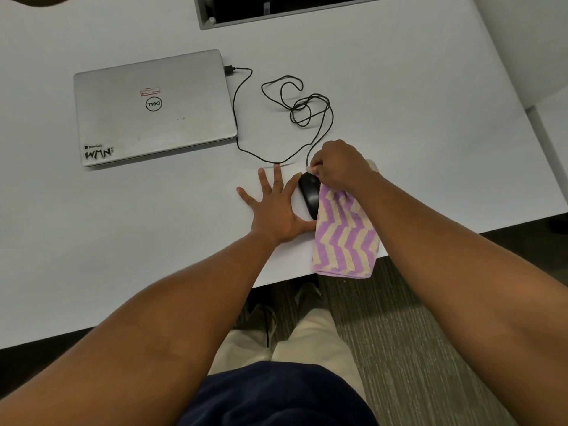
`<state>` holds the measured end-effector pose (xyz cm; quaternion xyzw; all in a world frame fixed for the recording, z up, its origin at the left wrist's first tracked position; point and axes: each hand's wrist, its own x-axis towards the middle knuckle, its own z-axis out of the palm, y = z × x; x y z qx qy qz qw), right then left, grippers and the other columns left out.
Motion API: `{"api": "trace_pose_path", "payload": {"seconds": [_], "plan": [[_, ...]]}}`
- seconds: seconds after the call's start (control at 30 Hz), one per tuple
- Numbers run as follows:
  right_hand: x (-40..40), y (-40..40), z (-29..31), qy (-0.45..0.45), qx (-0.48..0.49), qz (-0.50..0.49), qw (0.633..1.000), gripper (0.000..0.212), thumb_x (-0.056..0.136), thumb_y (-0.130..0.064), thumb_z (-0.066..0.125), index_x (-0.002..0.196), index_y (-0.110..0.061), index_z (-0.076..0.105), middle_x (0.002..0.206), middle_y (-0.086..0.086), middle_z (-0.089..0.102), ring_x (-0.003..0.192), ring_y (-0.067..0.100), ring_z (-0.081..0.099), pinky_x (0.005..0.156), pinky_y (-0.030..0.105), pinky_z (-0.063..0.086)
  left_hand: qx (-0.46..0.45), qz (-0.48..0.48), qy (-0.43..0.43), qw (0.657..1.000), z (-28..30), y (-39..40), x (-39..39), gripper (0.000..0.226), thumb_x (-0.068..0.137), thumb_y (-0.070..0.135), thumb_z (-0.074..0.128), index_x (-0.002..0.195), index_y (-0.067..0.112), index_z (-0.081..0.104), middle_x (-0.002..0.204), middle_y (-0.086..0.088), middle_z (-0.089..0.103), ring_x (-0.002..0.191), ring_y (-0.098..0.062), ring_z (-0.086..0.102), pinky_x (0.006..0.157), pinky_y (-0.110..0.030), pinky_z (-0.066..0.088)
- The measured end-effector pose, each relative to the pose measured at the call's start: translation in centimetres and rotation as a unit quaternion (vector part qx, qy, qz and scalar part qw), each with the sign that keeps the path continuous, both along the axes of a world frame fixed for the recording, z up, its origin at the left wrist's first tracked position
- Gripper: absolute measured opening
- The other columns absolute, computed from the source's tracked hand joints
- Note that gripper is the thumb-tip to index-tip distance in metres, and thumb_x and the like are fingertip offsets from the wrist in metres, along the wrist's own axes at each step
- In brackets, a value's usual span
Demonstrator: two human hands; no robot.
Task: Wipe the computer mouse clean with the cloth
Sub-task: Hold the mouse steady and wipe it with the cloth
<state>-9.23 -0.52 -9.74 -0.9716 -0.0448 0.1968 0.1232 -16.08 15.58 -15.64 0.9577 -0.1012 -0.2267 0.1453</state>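
our left hand (pixel 274 212) lies flat, palm down, fingers (pixel 263 182) spread and pointing away, thumb stretched out to the right. our right hand (pixel 337 166) is curled knuckles up, fingertips pinched together at its far left side. both forearms are bare and extended forward.

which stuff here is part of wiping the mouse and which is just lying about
In the job: black wired computer mouse; purple and cream zigzag cloth; right hand gripping it; left hand bracing the mouse.

Lying about: closed silver laptop; white table.
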Motion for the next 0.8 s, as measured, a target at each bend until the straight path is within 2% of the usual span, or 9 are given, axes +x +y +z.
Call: {"api": "trace_pose_path", "payload": {"seconds": [0.07, 0.2, 0.33, 0.43, 0.53, 0.6, 0.8], "plan": [[0.1, 0.3, 0.0, -0.005, 0.006, 0.018, 1.000, 0.024, 0.090, -0.029, 0.063, 0.109, -0.016, 0.073, 0.107, 0.007, 0.066, 0.098, 0.023, 0.060, 0.078, 0.029, 0.043, -0.006, 0.002, 0.001, 1.000, 0.0, 0.0, 0.0, 0.125, 0.059, 0.097, 0.050, 0.160, 0.039, 0.004, 0.168, -0.005, -0.016, 0.151, -0.035, -0.024, 0.106, -0.080, -0.012], [0.1, 0.4, 0.7, 0.021, 0.068, 0.029, 0.997, 0.027, 0.086, -0.037, 0.069, 0.105, -0.018, 0.074, 0.106, 0.003, 0.066, 0.099, 0.021, 0.060, 0.085, 0.034, 0.048, -0.016, 0.004, -0.004, 1.000, 0.0, 0.0, 0.0, 0.126, 0.058, 0.097, 0.051, 0.160, 0.038, 0.005, 0.168, -0.005, -0.015, 0.151, -0.035, -0.024, 0.105, -0.080, -0.012], [0.0, -0.3, 1.7, 0.101, 0.120, 0.060, 0.986, 0.015, 0.080, -0.032, 0.076, 0.092, -0.022, 0.078, 0.088, -0.009, 0.066, 0.077, 0.003, 0.057, 0.065, 0.018, 0.039, -0.023, 0.006, -0.013, 1.000, -0.2, 0.2, -0.1, 0.125, 0.055, 0.099, 0.049, 0.158, 0.041, 0.008, 0.168, -0.005, -0.013, 0.151, -0.034, -0.023, 0.104, -0.081, -0.013], [0.1, -0.9, 2.1, 0.139, 0.111, 0.056, 0.982, 0.015, 0.079, -0.030, 0.077, 0.091, -0.022, 0.078, 0.084, -0.015, 0.063, 0.075, 0.000, 0.055, 0.062, 0.015, 0.038, -0.017, 0.003, -0.019, 1.000, -0.4, 0.2, -0.1, 0.126, 0.053, 0.102, 0.043, 0.158, 0.042, 0.008, 0.169, -0.004, -0.013, 0.151, -0.034, -0.023, 0.104, -0.081, -0.012], [0.2, -1.5, 1.8, 0.105, 0.118, 0.004, 0.987, 0.019, 0.080, -0.031, 0.076, 0.094, -0.018, 0.077, 0.097, -0.002, 0.071, 0.089, 0.012, 0.063, 0.080, 0.029, 0.052, -0.019, 0.007, -0.020, 1.000, -0.6, 0.2, -0.1, 0.130, 0.046, 0.105, 0.030, 0.158, 0.043, 0.007, 0.169, -0.004, -0.013, 0.152, -0.034, -0.022, 0.105, -0.080, -0.012], [-0.2, -1.9, 1.5, 0.056, 0.114, -0.044, 0.991, 0.023, 0.082, -0.032, 0.074, 0.097, -0.016, 0.076, 0.100, 0.002, 0.072, 0.095, 0.018, 0.064, 0.088, 0.036, 0.053, -0.018, 0.008, -0.022, 1.000, -0.8, 0.2, -0.1, 0.133, 0.044, 0.107, 0.026, 0.158, 0.042, 0.006, 0.168, -0.004, -0.013, 0.151, -0.034, -0.023, 0.105, -0.080, -0.013], [-0.8, -2.0, 0.5, -0.010, 0.159, -0.167, 0.973, 0.029, 0.082, -0.040, 0.072, 0.097, -0.015, 0.070, 0.099, 0.003, 0.070, 0.092, 0.019, 0.063, 0.085, 0.036, 0.054, -0.012, 0.005, -0.020, 1.000, -0.8, 0.2, 0.0, 0.132, 0.044, 0.106, 0.023, 0.158, 0.042, 0.004, 0.168, -0.003, -0.016, 0.151, -0.034, -0.024, 0.105, -0.080, -0.013]]}}
